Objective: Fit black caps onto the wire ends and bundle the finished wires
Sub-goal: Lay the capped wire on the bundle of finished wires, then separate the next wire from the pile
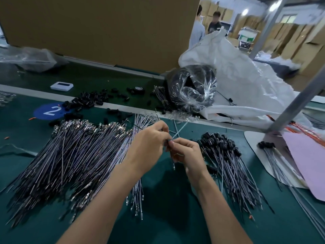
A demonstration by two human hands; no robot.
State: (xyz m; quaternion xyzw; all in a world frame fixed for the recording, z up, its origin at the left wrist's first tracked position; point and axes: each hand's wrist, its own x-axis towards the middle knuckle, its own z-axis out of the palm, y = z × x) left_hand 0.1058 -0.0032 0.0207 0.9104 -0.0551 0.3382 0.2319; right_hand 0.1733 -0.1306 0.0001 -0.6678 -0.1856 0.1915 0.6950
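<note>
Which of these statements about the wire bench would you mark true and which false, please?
1. The left hand and the right hand both pinch thin wires over the green mat. True.
2. The capped wires lie on the person's left. False: they lie to the right; the uncapped wires lie left.
3. The blue round sticker shows a 2. True.
4. The loose black caps sit in a tray. False: they lie scattered loose beyond the uncapped wires.
</note>
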